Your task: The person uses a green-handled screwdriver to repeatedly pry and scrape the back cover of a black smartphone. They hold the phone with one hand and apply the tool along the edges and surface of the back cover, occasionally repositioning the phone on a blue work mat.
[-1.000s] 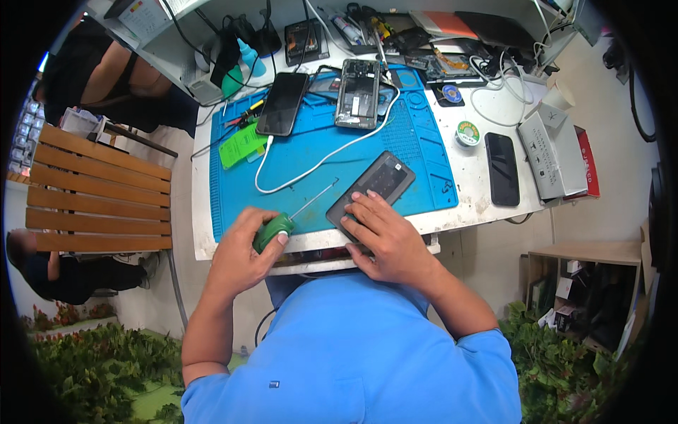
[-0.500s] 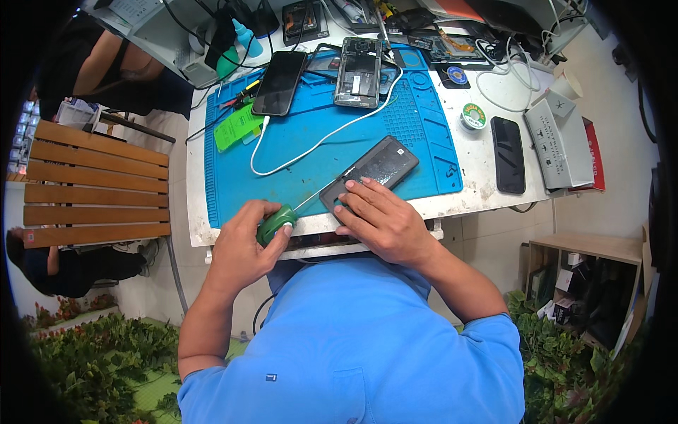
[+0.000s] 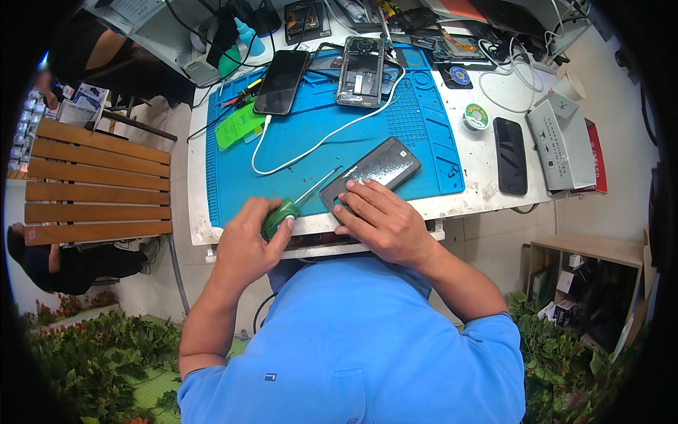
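My left hand [image 3: 252,237] is wrapped round the green handle of a screwdriver [image 3: 283,216]. Its thin metal shaft slants up and to the right over the blue mat, with the tip just left of a dark grey phone [image 3: 379,168] and apart from it. That phone lies at a slant on the mat's front part, a small pale label near its far right corner. Across its near left end rests my right hand [image 3: 385,222], fingers over the top and thumb at the near edge, holding it.
Behind my hands, a black phone [image 3: 281,83] with a white cable [image 3: 332,136] plugged in and an opened phone [image 3: 361,73] lie on the blue mat [image 3: 282,190]. A green card [image 3: 236,127], solder spool [image 3: 475,117], another phone [image 3: 510,155] and white box [image 3: 563,145] surround the work area.
The screwdriver's tip has come away from the dark grey phone's left edge and now shows over the mat. A bright glare appears on that phone. My right hand stays in place.
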Demonstrator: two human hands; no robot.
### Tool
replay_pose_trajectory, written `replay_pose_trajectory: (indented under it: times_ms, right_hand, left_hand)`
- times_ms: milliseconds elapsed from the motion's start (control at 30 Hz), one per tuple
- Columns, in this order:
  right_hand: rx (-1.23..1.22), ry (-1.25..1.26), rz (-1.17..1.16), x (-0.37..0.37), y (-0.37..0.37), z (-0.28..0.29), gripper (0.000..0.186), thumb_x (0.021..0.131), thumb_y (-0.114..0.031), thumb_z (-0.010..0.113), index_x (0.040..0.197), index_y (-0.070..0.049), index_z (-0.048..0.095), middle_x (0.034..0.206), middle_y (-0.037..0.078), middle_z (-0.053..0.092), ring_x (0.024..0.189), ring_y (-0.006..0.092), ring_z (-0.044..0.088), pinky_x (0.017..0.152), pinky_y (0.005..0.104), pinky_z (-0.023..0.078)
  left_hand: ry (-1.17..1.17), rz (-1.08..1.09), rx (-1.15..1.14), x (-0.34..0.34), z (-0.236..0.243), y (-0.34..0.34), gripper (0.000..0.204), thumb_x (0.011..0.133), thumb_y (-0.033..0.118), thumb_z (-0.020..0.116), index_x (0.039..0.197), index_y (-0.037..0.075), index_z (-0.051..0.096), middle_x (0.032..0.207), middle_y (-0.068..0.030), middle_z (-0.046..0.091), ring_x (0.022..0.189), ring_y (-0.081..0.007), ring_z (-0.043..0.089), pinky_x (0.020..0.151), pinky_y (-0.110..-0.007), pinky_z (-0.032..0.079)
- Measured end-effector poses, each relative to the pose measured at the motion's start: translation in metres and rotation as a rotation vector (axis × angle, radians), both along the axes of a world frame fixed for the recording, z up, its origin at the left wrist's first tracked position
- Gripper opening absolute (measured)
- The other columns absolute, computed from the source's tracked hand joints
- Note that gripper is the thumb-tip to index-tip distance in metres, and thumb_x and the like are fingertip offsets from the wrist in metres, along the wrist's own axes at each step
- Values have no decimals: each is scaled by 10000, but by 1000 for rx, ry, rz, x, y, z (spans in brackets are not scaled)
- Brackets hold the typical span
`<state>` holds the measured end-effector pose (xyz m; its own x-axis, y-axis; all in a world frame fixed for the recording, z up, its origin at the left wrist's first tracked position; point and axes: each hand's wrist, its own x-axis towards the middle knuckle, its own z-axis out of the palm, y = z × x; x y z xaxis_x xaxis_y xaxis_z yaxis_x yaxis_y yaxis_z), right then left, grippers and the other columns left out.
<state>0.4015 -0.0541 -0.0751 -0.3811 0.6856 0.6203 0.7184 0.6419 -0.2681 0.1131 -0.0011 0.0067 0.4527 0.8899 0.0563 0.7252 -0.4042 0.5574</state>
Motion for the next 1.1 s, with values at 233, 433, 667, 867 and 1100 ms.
replay_pose_trajectory:
  times_ms: [233, 433, 667, 867, 1100]
  right_hand:
    - [1, -5, 0, 0, 2, 1, 386, 1031, -342, 855, 1277, -46, 821, 1313, 125, 832, 1360, 355, 783, 1212, 518, 607]
    - [1, -5, -3, 0, 1, 1, 382, 1028, -339, 859, 1272, -47, 820, 1302, 120, 833, 1363, 355, 781, 1211, 519, 608]
    - [-104, 16, 16, 1, 2, 6, 434, 996, -306, 909, 1272, 10, 796, 1358, 176, 800, 1386, 379, 762, 1220, 521, 603]
    - [-115, 213, 24, 0, 7, 30, 746, 917, -318, 1002, 1495, 41, 696, 1510, 234, 725, 1398, 451, 733, 1208, 514, 607]
    - [-388, 102, 237, 27, -4, 63, 192, 919, -36, 877, 1061, -15, 749, 951, 133, 680, 852, 346, 703, 738, 465, 571]
  left_hand:
    - [1, -53, -9, -10, 6, -2, 321, 1033, 223, 864, 1248, -4, 790, 1106, -199, 776, 965, -414, 805, 824, -478, 635]
    - [30, -8, -17, -11, 7, 0, 321, 1029, 224, 869, 1241, -4, 789, 1096, -198, 777, 957, -411, 801, 829, -479, 634]
    - [-36, 17, -59, -13, 13, 7, 330, 1021, 220, 872, 1248, -2, 782, 1100, -195, 784, 980, -401, 801, 850, -457, 631]
    - [-58, -13, -126, -20, 31, 13, 333, 1000, 253, 881, 1246, 46, 792, 1135, -168, 797, 991, -387, 809, 850, -450, 640]
    - [22, -409, -243, -36, 55, 20, 398, 1022, 394, 813, 1304, 116, 774, 1187, -124, 793, 1047, -382, 800, 874, -485, 638]
